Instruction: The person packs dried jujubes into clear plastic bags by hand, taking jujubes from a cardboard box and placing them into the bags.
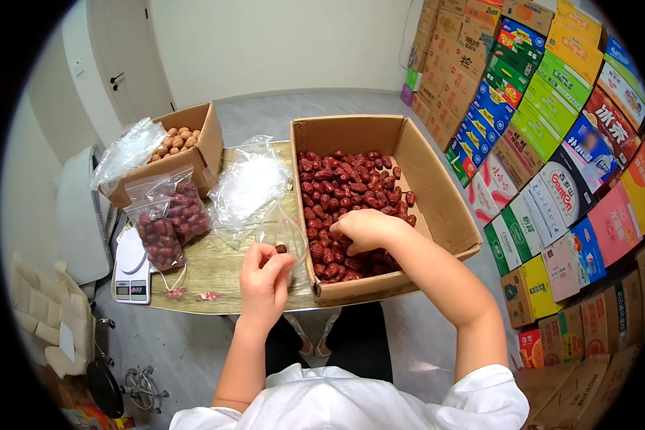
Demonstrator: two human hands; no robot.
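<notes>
My left hand is closed at the table's front edge, pinching a clear plastic bag. A single dark red date shows right by its fingertips; whether it lies inside the bag I cannot tell. Inside a large open cardboard box, my right hand reaches down with curled fingers among wrinkled red dates. Its fingertips close on dates there, though how many is hidden. A pile of clear empty bags lies left of the box.
Filled zip bags of dates stand by a white kitchen scale. Behind them a smaller carton holds walnuts and plastic bags. Stacked product cartons line the right side. A beige chair stands at left.
</notes>
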